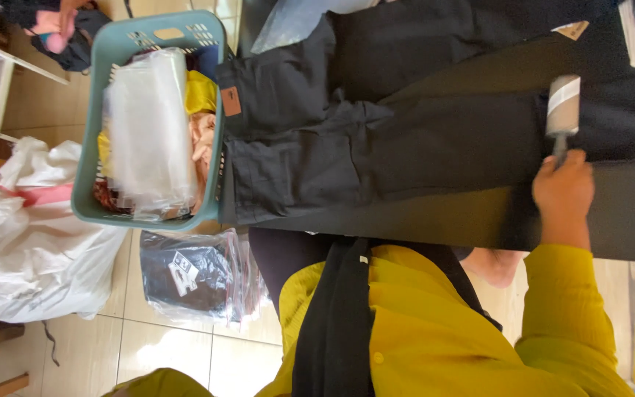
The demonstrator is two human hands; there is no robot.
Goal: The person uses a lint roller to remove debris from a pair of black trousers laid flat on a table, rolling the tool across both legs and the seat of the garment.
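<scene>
- Head view, hand: one hand [564,187], in a yellow sleeve, is closed around the handle of a lint roller [562,106]. The picture appears turned on its side, so which hand it is cannot be told for certain; it is taken here as the right. The other hand is not in view.
- Head view, lint roller: its white roll rests on a leg of the black trousers [376,140], well away from the waistband.
- Head view, trousers: spread flat on the dark bench [626,220], waistband with a brown patch touching the green basket [170,33].
- Head view, basket: filled with clear plastic bags [148,132] and coloured cloth. A bagged dark garment [192,276] and a white sack [38,235] lie on the tiled floor beside it.
- Risk, judged: the roller may drag and bunch the loose cloth if pressed hard, leaving a crease.
- Risk, judged: a tug on the trousers may nudge the basket, since the two touch.
- Risk, judged: the roller sheet may be clogged; its surface is too blurred to tell.
</scene>
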